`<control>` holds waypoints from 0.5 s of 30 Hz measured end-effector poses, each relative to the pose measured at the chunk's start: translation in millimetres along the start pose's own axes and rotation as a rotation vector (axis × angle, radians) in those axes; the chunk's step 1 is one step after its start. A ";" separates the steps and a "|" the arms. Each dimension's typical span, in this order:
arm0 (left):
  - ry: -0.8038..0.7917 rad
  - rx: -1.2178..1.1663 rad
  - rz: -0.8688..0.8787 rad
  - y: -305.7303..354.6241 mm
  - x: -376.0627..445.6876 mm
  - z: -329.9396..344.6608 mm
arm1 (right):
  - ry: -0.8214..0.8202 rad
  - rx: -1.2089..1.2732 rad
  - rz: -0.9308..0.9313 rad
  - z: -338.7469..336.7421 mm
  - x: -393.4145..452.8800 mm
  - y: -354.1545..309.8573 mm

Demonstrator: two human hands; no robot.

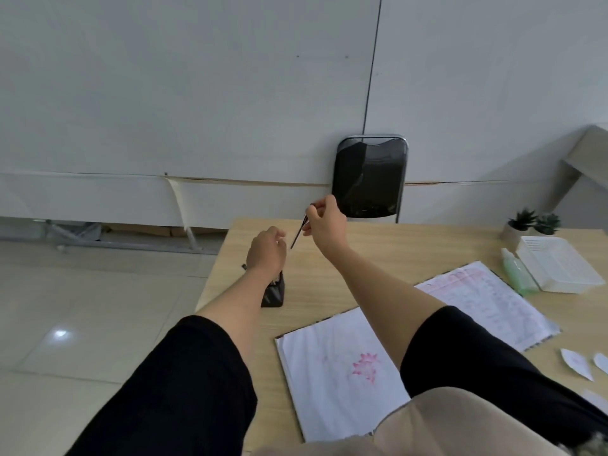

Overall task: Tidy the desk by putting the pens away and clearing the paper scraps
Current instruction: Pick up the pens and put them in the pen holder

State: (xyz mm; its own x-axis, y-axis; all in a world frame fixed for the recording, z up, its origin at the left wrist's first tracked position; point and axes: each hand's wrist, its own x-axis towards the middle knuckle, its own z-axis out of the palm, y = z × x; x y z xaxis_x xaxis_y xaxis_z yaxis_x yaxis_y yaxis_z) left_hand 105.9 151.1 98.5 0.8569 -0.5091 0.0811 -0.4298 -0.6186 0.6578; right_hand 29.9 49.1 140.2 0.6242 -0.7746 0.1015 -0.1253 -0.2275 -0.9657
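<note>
A slim dark pen (298, 232) was pinched near its upper end in the grip of the right hand (324, 218), between thumb and fingertips, and was held raised above the worktop (378, 255), tilted with its lower tip down and to the left. The left hand (267, 250) was held just beside that tip with fingers loosely curled; nothing was seen in its grip. Below the left wrist stood a small black pen holder (274, 292), partly hidden by the forearm, near the worktop's left edge.

For the step judged to be in hand, the pen would best be brought upright over the holder's mouth and lowered tip first, the left hand being used to steady the light holder against tipping.

The worktop was of pale wood-grain laminate. On it lay 2 thin white sheets (339, 366), 1 bearing a pink flower drawing, and several small leaf-shaped paper scraps (576, 363) at the right edge, not yet cleared. A ribbed white plastic tray (556, 269), a translucent green bottle (518, 274) and 2 small potted plants (533, 222) were seen further right.
</note>
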 end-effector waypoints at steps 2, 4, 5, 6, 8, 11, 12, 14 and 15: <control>0.011 0.005 -0.014 -17.5 0.6 -7.9 | -0.034 -0.040 -0.014 17.2 -3.3 1.8; 0.020 0.007 -0.033 -32.6 1.0 -13.7 | -0.065 -0.072 -0.017 32.1 -6.5 5.0; 0.022 0.009 -0.041 -39.7 1.4 -15.2 | -0.081 -0.101 -0.018 38.3 -7.9 7.5; 0.025 0.013 -0.049 -46.7 1.8 -16.3 | -0.097 -0.139 -0.026 43.5 -9.4 10.2; 0.026 0.025 -0.072 -58.3 1.5 -18.1 | -0.128 -0.234 -0.041 51.7 -13.0 16.1; 0.025 0.027 -0.111 -72.2 0.4 -18.3 | -0.187 -0.369 -0.073 59.3 -16.6 26.7; 0.024 0.019 -0.132 -76.1 0.0 -18.5 | -0.213 -0.427 -0.085 61.9 -17.1 31.9; 0.016 -0.007 -0.179 -83.0 -0.2 -17.5 | -0.256 -0.545 -0.106 64.5 -17.7 42.4; 0.005 -0.019 -0.197 -86.5 0.2 -16.2 | -0.268 -0.591 -0.107 64.9 -17.8 47.8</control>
State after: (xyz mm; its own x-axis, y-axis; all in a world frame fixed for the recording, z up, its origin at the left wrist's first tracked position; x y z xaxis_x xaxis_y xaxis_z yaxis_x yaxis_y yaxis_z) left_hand 147.9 214.2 53.7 0.9254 -0.3761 -0.0469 -0.2481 -0.6946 0.6752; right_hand 62.9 90.3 76.7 0.8177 -0.5733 0.0525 -0.4068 -0.6399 -0.6519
